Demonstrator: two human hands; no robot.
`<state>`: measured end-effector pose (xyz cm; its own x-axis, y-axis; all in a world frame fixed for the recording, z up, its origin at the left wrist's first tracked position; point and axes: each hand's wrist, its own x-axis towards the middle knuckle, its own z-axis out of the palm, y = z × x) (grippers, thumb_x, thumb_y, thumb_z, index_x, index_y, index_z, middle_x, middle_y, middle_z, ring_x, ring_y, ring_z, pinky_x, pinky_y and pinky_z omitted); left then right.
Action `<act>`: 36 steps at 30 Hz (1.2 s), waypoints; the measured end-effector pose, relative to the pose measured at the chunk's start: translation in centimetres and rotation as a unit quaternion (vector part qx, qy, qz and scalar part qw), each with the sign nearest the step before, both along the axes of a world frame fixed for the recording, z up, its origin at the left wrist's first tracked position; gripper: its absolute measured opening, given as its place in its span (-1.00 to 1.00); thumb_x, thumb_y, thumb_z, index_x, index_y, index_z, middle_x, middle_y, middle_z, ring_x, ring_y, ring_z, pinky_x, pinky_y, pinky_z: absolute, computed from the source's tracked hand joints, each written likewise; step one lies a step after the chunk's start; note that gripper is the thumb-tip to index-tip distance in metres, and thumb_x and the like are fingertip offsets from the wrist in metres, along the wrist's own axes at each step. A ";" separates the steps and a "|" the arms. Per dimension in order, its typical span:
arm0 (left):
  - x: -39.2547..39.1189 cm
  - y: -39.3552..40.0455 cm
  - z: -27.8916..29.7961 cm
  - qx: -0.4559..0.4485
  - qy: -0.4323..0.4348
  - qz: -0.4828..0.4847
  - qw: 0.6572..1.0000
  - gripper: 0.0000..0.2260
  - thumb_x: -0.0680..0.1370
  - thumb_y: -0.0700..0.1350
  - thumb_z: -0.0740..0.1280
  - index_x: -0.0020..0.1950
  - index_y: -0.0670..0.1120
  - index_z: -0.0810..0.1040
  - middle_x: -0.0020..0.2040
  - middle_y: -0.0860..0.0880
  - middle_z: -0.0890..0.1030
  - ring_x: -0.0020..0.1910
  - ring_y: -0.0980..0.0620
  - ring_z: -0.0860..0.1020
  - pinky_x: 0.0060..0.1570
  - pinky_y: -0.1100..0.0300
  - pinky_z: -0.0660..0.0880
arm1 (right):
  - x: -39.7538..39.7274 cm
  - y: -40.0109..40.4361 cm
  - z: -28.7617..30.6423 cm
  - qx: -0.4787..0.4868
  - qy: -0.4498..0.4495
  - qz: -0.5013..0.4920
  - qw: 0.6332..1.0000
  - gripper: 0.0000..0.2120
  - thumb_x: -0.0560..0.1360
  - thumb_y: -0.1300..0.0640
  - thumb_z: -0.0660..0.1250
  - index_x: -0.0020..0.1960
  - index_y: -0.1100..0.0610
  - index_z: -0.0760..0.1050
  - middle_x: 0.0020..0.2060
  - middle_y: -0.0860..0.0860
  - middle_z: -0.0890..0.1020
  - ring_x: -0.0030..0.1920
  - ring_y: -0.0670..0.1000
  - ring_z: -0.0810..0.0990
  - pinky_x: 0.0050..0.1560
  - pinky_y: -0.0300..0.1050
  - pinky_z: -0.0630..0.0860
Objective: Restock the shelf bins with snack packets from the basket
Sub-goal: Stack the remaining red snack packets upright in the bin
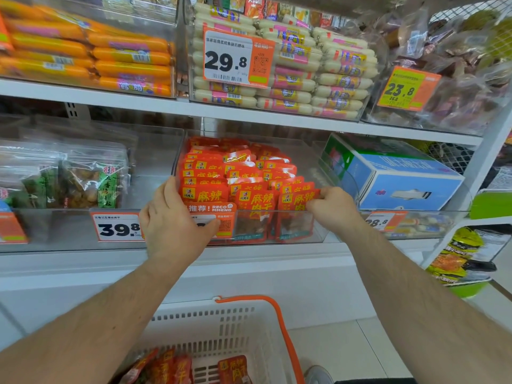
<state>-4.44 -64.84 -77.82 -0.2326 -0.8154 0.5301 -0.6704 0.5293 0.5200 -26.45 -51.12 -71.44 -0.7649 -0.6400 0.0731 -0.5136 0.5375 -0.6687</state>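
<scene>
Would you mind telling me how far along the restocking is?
Done: the clear bin already holds rows of red packets. In hand: left hand steadies the front row, right hand pinches a packet. Left: several packets remain in the basket.

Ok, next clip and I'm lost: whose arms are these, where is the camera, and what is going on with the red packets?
There is no machine here. A person wears one camera on the head, looking down along both bare arms. The left hand rests against the left front corner of a clear shelf bin packed with red snack packets. The right hand pinches the front right packet by its top edge. Below, a white basket with an orange handle still holds a few matching packets.
</scene>
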 end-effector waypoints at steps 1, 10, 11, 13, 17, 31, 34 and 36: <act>0.1 -0.1 0.4 0.011 -0.006 0.005 1.000 -0.03 0.26 0.22 0.57 0.49 -0.11 0.15 0.35 -0.15 0.41 0.33 -0.19 0.40 0.36 -0.15 0.21 | 0.0 0.0 0.0 -0.038 -0.008 -0.010 0.999 -0.88 0.48 0.17 0.31 -0.01 0.17 0.56 -0.17 0.03 0.60 -0.09 0.04 0.54 -0.14 -0.11 0.44; 0.1 -0.6 1.5 0.033 -0.053 0.030 0.998 0.02 0.21 0.36 0.51 0.46 -0.08 0.15 0.21 -0.17 0.49 0.22 -0.22 0.49 0.28 -0.16 0.29 | -1.9 -3.6 1.9 -0.150 -0.313 -0.032 0.937 -0.51 0.59 -0.34 0.06 0.25 0.01 0.42 -0.21 0.06 0.69 -0.06 0.07 0.68 0.26 0.15 0.49; 0.1 -0.6 1.4 0.033 -0.051 0.031 0.998 0.01 0.21 0.36 0.51 0.45 -0.08 0.16 0.21 -0.16 0.49 0.22 -0.22 0.49 0.28 -0.16 0.29 | -2.0 -3.9 2.2 -0.133 -0.325 -0.015 0.936 -0.56 0.60 -0.33 0.02 0.08 0.00 0.43 -0.24 0.10 0.69 -0.10 0.10 0.69 0.17 0.14 0.55; 0.1 -0.6 1.4 0.033 -0.045 0.029 0.998 -0.01 0.21 0.36 0.51 0.44 -0.07 0.18 0.20 -0.15 0.49 0.22 -0.21 0.49 0.28 -0.16 0.30 | -1.8 -4.4 2.5 -0.099 -0.330 0.011 0.939 -0.56 0.61 -0.32 -0.03 -0.05 0.00 0.41 -0.23 0.12 0.69 -0.17 0.09 0.69 -0.08 0.03 0.60; 0.1 -0.7 1.1 0.036 -0.042 0.025 0.998 -0.02 0.20 0.37 0.51 0.43 -0.06 0.20 0.20 -0.13 0.49 0.22 -0.20 0.49 0.28 -0.16 0.30 | -2.6 -5.0 2.3 -0.055 -0.342 0.018 0.938 -0.46 0.58 -0.36 -0.02 0.11 0.05 0.46 -0.19 0.13 0.73 -0.20 0.07 0.73 -0.33 -0.09 0.59; -3.3 -3.3 6.2 0.032 -0.049 -0.032 0.998 -0.21 0.46 0.42 0.16 0.52 -0.05 0.17 0.55 -0.11 0.14 0.53 -0.10 0.10 0.46 -0.13 0.06 | -6.7 -6.7 0.9 -0.038 -0.478 0.002 0.878 0.14 0.31 -0.64 -0.03 0.36 0.36 0.31 -0.11 0.18 0.67 0.12 0.18 0.64 0.22 0.17 0.51; -4.0 -4.8 6.9 0.098 -0.043 -0.069 0.992 -0.26 0.50 0.33 0.21 0.54 -0.06 0.16 0.56 -0.09 0.16 0.53 -0.09 0.13 0.47 -0.07 0.15 | -6.9 -7.4 0.3 -0.047 -0.485 0.024 0.873 0.15 0.32 -0.64 -0.07 0.44 0.32 0.31 -0.07 0.19 0.63 0.13 0.12 0.63 0.12 0.10 0.57; -4.2 -5.1 7.0 0.132 -0.010 -0.067 0.989 -0.30 0.51 0.31 0.21 0.51 -0.07 0.20 0.52 -0.06 0.24 0.49 -0.08 0.22 0.39 -0.07 0.26 | -6.8 -7.8 0.2 -0.042 -0.461 0.037 0.886 0.03 0.39 -0.59 -0.11 0.32 0.28 0.46 0.13 0.27 0.63 0.14 0.20 0.63 0.02 0.10 0.59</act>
